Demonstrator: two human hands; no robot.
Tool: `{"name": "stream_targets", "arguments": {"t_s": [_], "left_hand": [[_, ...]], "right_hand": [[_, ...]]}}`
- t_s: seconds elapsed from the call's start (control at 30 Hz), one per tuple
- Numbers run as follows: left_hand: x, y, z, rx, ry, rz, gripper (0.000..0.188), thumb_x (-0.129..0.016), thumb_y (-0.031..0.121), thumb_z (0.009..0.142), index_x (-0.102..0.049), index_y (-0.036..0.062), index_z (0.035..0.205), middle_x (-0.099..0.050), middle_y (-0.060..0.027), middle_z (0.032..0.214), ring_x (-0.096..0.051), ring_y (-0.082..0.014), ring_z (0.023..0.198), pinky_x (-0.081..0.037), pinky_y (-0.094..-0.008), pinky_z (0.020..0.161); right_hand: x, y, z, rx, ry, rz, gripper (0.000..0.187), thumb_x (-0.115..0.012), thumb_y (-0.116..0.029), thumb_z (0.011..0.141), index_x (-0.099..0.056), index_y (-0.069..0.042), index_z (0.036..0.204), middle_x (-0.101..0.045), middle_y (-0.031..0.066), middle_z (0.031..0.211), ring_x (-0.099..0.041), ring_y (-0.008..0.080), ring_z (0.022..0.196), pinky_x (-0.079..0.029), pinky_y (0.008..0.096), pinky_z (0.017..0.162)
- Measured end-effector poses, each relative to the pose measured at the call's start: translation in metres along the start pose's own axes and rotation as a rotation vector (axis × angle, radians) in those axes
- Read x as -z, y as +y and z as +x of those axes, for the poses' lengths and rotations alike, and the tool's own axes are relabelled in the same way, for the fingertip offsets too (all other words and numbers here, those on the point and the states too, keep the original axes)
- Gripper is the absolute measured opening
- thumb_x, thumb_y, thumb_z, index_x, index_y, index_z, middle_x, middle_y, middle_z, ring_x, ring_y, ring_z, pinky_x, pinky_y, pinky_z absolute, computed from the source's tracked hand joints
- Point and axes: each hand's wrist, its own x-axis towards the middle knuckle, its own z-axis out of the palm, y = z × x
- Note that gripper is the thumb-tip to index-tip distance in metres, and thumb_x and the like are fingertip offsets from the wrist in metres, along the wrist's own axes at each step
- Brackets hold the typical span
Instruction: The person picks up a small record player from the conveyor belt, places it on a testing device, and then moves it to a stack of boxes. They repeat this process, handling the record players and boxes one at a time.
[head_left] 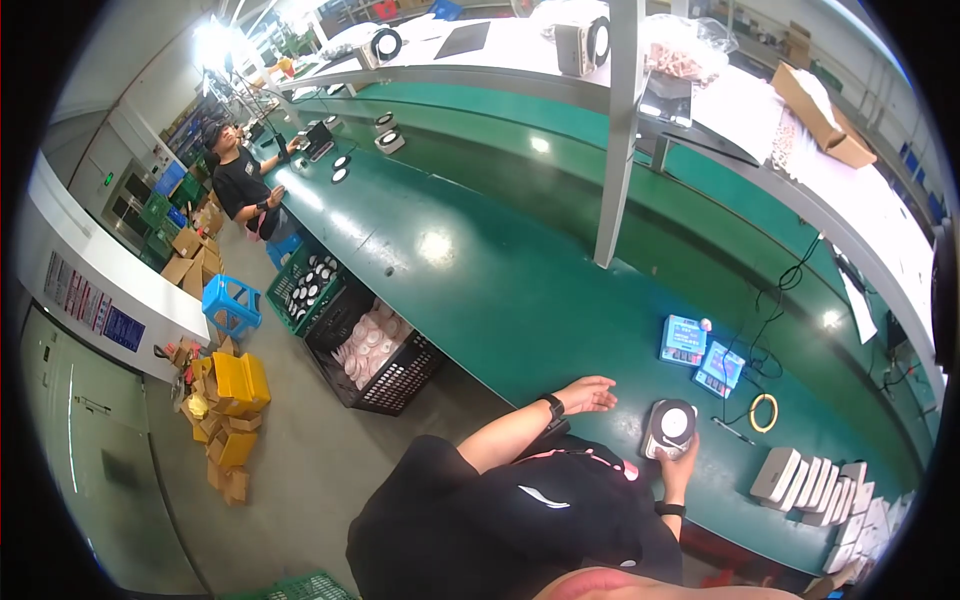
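My right hand [680,462] grips a small white boxy device [670,428] from its near right side. A round white disc with a black rim shows on the device's upper face. To the left of it, over the green worktable [520,310], my left hand [588,395] holds nothing, its fingers stretched out toward the right. Beyond the device are two small blue instruments, one [684,340] behind the other [719,369]. A yellow ring [763,413] and a thin pen-like tool [735,431] lie to its right.
Rows of white boxes [805,483] stand at the right. Cables [775,345] hang near the blue instruments. A shelf post [620,150] rises from the table. Crates [390,380] of parts sit left of the table. Another person [243,180] works at its far end.
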Motion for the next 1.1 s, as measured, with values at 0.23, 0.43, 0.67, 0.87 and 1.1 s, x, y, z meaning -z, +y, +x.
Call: {"name": "stream_targets", "arguments": {"t_s": [0.23,0.43,0.67,0.87,1.1], "left_hand": [[0.0002,0.0011,-0.0009,0.007,0.006,0.010,0.030,-0.041,0.016,0.094,-0.041,0.0050,0.122,-0.059,-0.0153,0.101,-0.060,-0.0221,0.093,-0.050,-0.0321,0.081],[-0.0003,0.0008,-0.0001,0.005,0.000,0.002,0.030,-0.041,0.016,0.094,-0.040,0.0050,0.122,-0.059,-0.0152,0.101,-0.060,-0.0222,0.092,-0.050,-0.0324,0.081],[-0.0013,0.0015,-0.0008,-0.004,0.007,0.007,0.029,-0.040,0.017,0.095,-0.041,0.0051,0.122,-0.059,-0.0149,0.101,-0.060,-0.0223,0.093,-0.050,-0.0323,0.081],[-0.0013,0.0012,-0.0014,-0.009,-0.003,0.004,0.029,-0.040,0.017,0.095,-0.041,0.0052,0.122,-0.059,-0.0147,0.101,-0.060,-0.0223,0.093,-0.050,-0.0325,0.082],[-0.0013,0.0016,-0.0009,-0.012,-0.013,0.012,0.029,-0.040,0.018,0.095,-0.040,0.0059,0.121,-0.059,-0.0147,0.101,-0.060,-0.0225,0.094,-0.050,-0.0330,0.081]], "right_hand": [[-0.0011,-0.0024,0.0007,0.080,-0.010,0.051,0.090,-0.075,-0.002,0.057,-0.028,-0.004,0.134,-0.040,0.0184,0.131,-0.040,0.0295,0.121,-0.031,0.0355,0.100],[-0.0004,-0.0025,0.0006,0.103,-0.020,0.055,0.090,-0.072,-0.001,0.058,-0.025,-0.004,0.135,-0.041,0.0164,0.127,-0.041,0.0265,0.118,-0.031,0.0346,0.100],[0.0001,-0.0059,-0.0010,0.096,-0.009,0.035,0.089,-0.075,-0.003,0.058,-0.028,-0.004,0.134,-0.041,0.0192,0.129,-0.040,0.0314,0.120,-0.031,0.0365,0.100],[-0.0007,-0.0019,0.0001,0.090,-0.004,0.023,0.089,-0.075,-0.004,0.058,-0.029,-0.003,0.134,-0.041,0.0196,0.129,-0.040,0.0319,0.120,-0.031,0.0366,0.100],[0.0004,-0.0032,0.0003,0.095,-0.010,0.018,0.089,-0.075,-0.005,0.058,-0.029,-0.001,0.133,-0.040,0.0203,0.129,-0.040,0.0318,0.120,-0.031,0.0361,0.100]]}}
